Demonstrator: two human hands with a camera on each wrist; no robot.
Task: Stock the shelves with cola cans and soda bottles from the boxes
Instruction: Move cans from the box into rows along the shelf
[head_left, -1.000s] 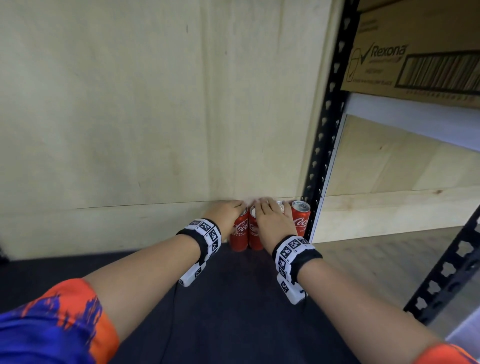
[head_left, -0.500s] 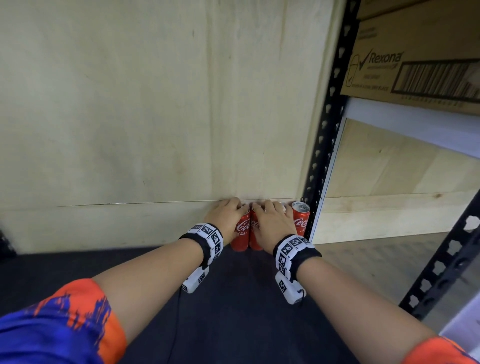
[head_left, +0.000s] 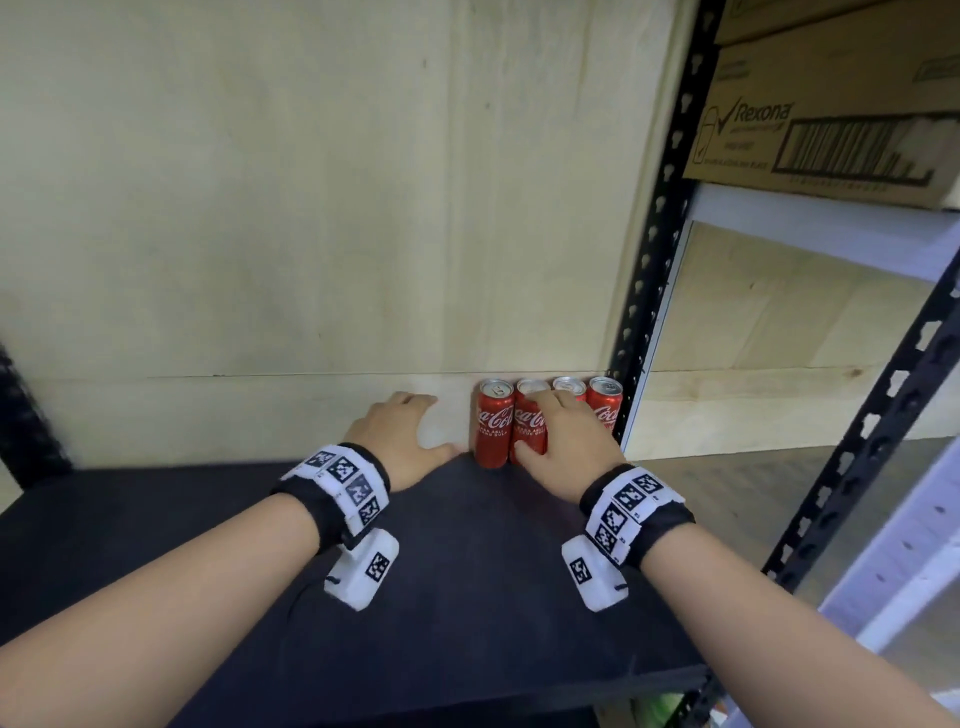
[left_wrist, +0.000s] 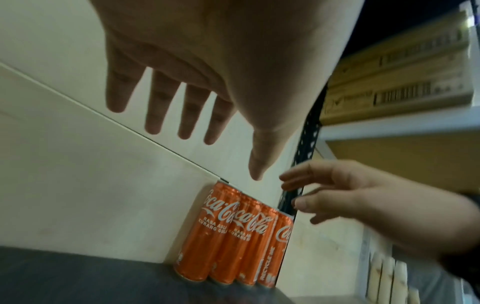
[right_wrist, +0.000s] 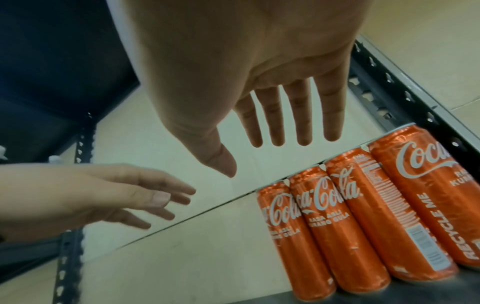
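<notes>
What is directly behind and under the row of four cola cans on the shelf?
Behind the cola cans stands a pale wooden back panel. Under them is the dark shelf board. The right hand partly covers the middle cans, so the bases there are hidden.

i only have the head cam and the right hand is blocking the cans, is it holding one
Observer: No. The right wrist view shows the right hand with its fingers straight and spread, no can in them.
Operator: ok is the row tight behind it
Observer: Yes. In that view the four cans stand side by side, each touching the next.
Operator: labels all facing out?
Observer: Not all. The third can from the left shows its barcode side; the other three show the logo.
</notes>
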